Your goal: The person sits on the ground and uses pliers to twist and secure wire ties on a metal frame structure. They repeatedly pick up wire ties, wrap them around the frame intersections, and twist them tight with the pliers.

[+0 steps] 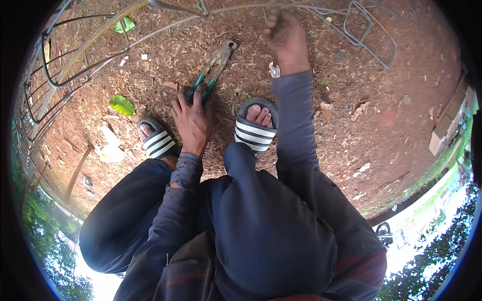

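Between my feet, my left hand (192,119) has its fingers closed around the green handles of a pair of pincers (219,60). The worn metal jaws point away from me, just above the dirt. Farther out to the right, my right arm is stretched forward. My right hand (290,42) is at the metal rod frame (191,19), its fingers curled in. A thin strand shows beside those fingertips, but what they pinch is too small to make out.
The frame's bent rods and grid (37,105) curve along the left and far side. A rod loop (369,37) lies at the far right. Leaves (122,105) and scraps litter the reddish soil. My striped sandals (256,128) rest close by; cardboard (444,128) lies at right.
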A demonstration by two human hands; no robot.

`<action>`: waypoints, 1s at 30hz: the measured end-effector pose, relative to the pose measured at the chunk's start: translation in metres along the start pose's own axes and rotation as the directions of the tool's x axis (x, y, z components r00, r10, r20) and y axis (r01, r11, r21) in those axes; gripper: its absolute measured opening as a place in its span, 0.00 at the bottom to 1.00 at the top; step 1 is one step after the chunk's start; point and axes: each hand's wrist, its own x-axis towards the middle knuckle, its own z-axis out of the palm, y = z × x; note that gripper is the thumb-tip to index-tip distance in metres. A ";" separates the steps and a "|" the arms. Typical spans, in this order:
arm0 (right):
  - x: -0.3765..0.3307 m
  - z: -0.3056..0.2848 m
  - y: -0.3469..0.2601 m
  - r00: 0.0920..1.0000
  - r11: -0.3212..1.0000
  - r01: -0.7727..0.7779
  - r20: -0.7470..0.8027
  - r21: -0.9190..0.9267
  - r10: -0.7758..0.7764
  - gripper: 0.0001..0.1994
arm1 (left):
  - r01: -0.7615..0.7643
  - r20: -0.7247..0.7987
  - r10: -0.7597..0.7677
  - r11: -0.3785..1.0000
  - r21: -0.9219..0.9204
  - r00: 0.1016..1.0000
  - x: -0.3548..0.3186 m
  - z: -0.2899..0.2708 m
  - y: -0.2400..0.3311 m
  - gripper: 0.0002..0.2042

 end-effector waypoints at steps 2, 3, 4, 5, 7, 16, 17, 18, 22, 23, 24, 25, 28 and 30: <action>-0.017 0.023 0.005 0.995 0.992 0.047 -0.085 -0.121 -0.057 0.17 | -0.043 0.045 0.047 0.997 -0.069 0.998 0.006 0.002 -0.012 0.24; -0.028 0.035 0.007 0.988 0.981 0.068 -0.122 -0.183 -0.091 0.18 | -0.065 0.062 0.072 0.992 -0.104 0.995 0.009 0.004 -0.015 0.23; -0.036 0.039 0.006 0.991 0.976 0.051 -0.108 -0.210 -0.075 0.18 | -0.123 -0.010 0.122 0.987 -0.102 0.992 0.011 0.003 -0.014 0.20; -0.044 0.041 0.005 0.994 0.971 0.035 -0.094 -0.236 -0.058 0.19 | -0.094 0.034 0.100 0.987 -0.129 0.994 0.014 0.001 -0.014 0.19; -0.059 0.040 0.006 0.996 0.946 0.006 -0.086 -0.323 -0.036 0.21 | -0.042 0.124 0.065 0.984 -0.175 0.990 0.022 -0.007 -0.014 0.16; -0.158 0.053 0.035 0.997 0.479 -0.050 -0.012 -0.876 0.081 0.24 | 0.614 0.605 0.135 -0.037 -0.788 0.785 0.017 -0.018 0.022 0.11; -0.159 0.051 0.033 0.996 0.501 -0.062 -0.025 -0.863 0.080 0.22 | 0.677 0.647 0.224 -0.093 -0.730 0.729 0.018 -0.016 0.030 0.12; -0.160 0.048 0.030 0.996 0.522 -0.073 -0.037 -0.850 0.079 0.21 | 0.737 0.676 0.314 -0.140 -0.661 0.666 0.023 -0.014 0.038 0.13; -0.152 0.045 0.000 1.000 0.397 0.012 0.011 -0.918 -0.004 0.17 | 0.855 0.630 0.591 -0.235 -0.463 0.504 0.044 0.023 0.052 0.21; -0.149 0.045 -0.007 1.000 0.365 0.027 0.025 -0.931 -0.011 0.16 | 0.859 0.616 0.606 -0.274 -0.432 0.503 0.047 0.029 0.057 0.23; -0.146 0.045 -0.012 0.998 0.358 0.051 0.035 -0.932 -0.050 0.16 | 0.860 0.601 0.619 -0.310 -0.405 0.506 0.052 0.028 0.067 0.25; -0.144 0.045 -0.018 0.999 0.334 0.037 0.022 -0.942 -0.049 0.17 | 0.859 0.586 0.630 -0.346 -0.376 0.510 0.056 0.027 0.075 0.27; -0.138 0.043 -0.031 0.996 0.263 0.041 0.020 -0.964 -0.085 0.17 | 0.856 0.563 0.650 -0.318 -0.408 0.510 0.064 0.034 0.090 0.30; -0.135 0.042 -0.036 0.996 0.276 0.050 0.028 -0.960 -0.083 0.17 | 0.863 0.564 0.659 -0.315 -0.394 0.498 0.069 0.041 0.096 0.30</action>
